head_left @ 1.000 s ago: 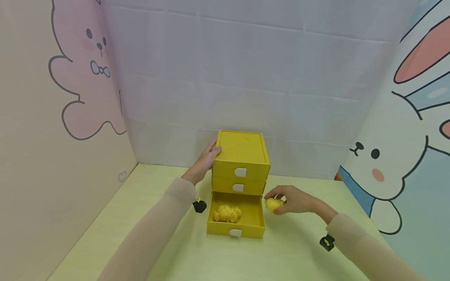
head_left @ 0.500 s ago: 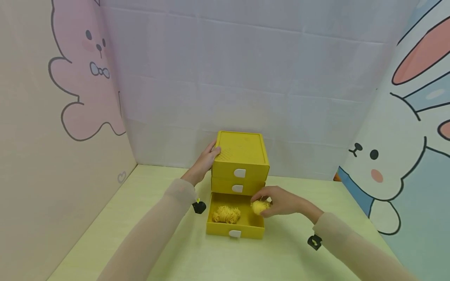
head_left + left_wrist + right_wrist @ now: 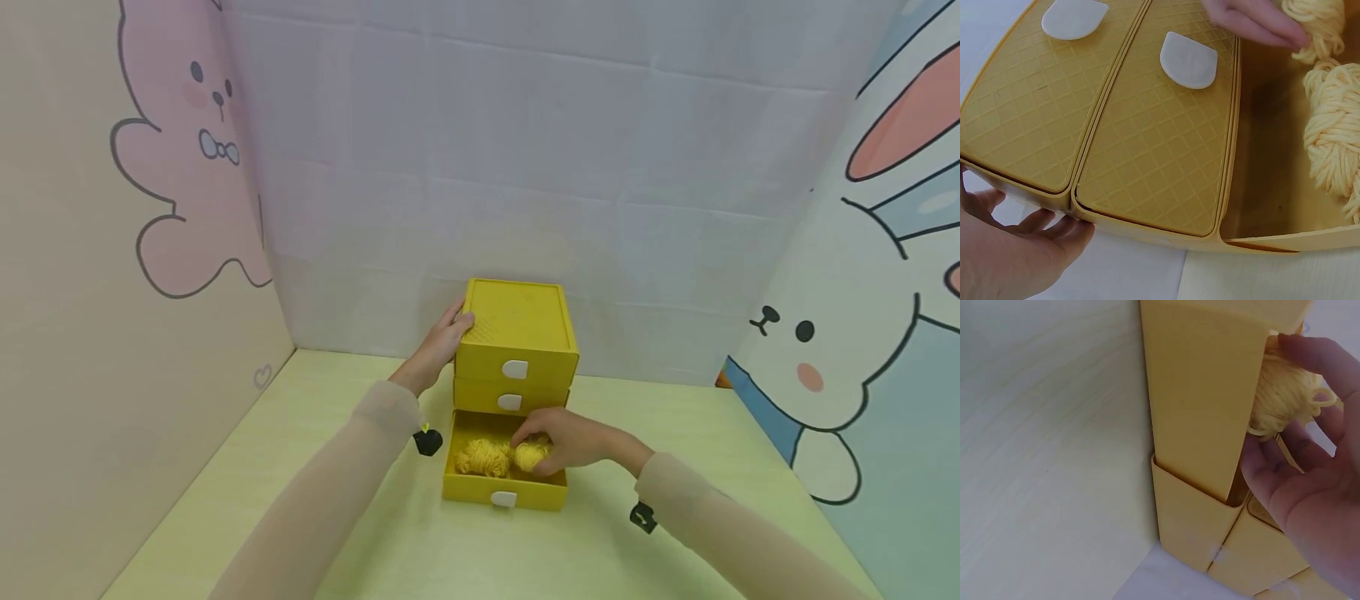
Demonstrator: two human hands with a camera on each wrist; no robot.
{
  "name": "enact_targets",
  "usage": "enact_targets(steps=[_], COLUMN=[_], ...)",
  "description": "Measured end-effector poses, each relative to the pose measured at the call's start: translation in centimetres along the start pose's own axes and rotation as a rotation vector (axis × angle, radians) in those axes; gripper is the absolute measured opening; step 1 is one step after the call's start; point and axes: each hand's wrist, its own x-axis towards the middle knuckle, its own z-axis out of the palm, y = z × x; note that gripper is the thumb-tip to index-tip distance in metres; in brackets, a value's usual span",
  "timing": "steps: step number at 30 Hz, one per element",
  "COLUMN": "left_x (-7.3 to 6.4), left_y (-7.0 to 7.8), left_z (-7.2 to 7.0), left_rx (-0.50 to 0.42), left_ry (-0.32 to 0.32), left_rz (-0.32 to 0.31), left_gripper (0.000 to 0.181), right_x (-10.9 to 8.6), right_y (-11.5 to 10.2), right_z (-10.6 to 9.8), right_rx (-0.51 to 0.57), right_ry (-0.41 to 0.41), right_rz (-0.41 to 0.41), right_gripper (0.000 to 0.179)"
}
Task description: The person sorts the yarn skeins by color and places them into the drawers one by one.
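Observation:
A small yellow drawer cabinet [image 3: 517, 317] with white tab handles stands on the table, its bottom drawer [image 3: 468, 490] pulled out. One skein of yellow yarn [image 3: 482, 459] lies in the left part of that drawer. My right hand [image 3: 573, 439] reaches over the drawer's right side and grips a second yellow yarn skein [image 3: 1285, 394] between thumb and fingers, right beside the first. On the cabinet's left side my left hand [image 3: 438, 348] rests, thumb at the top edge. In the left wrist view its fingers [image 3: 1075, 240] touch the side wall.
The two upper drawers [image 3: 1160, 137] are closed. A pale cloth wall [image 3: 465, 167] stands close behind the cabinet. Side panels with a pink bear [image 3: 187, 167] and a white rabbit [image 3: 840, 350] flank the pale yellow table [image 3: 337, 467].
My right hand has carried its yarn skein leftward, from beside the drawer to inside it, next to the other skein. My left hand has stayed at the cabinet's side.

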Motion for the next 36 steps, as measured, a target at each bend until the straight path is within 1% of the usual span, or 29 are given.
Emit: enact_targets(steps=[6, 13, 17, 21, 25, 29, 36], left_x=[0.0, 0.2, 0.2, 0.3, 0.3, 0.3, 0.4], left_y=[0.0, -0.1, -0.1, -0.1, 0.0, 0.1, -0.1], left_z=[0.0, 0.1, 0.1, 0.1, 0.1, 0.1, 0.0], left_rx=[0.000, -0.002, 0.003, 0.001, -0.007, -0.008, -0.016], left_ry=[0.003, 0.004, 0.005, 0.006, 0.004, 0.003, -0.005], left_rz=[0.001, -0.003, -0.008, -0.011, -0.009, -0.008, -0.004], left_gripper=[0.067, 0.067, 0.067, 0.067, 0.067, 0.066, 0.066], right_x=[0.9, 1.8, 2.1, 2.1, 1.5, 0.5, -2.2], right_y=[0.4, 0.9, 1.0, 0.9, 0.5, 0.4, 0.8], right_z=[0.7, 1.9, 2.5, 2.5, 1.9, 0.9, -0.3], right_rx=[-0.053, -0.072, -0.086, -0.084, -0.056, -0.021, 0.036], right_ry=[0.007, 0.031, 0.036, 0.028, 0.034, 0.059, 0.167], right_rz=[-0.061, -0.086, -0.059, -0.021, 0.006, 0.022, 0.018], right_gripper=[0.039, 0.038, 0.040, 0.041, 0.043, 0.046, 0.040])
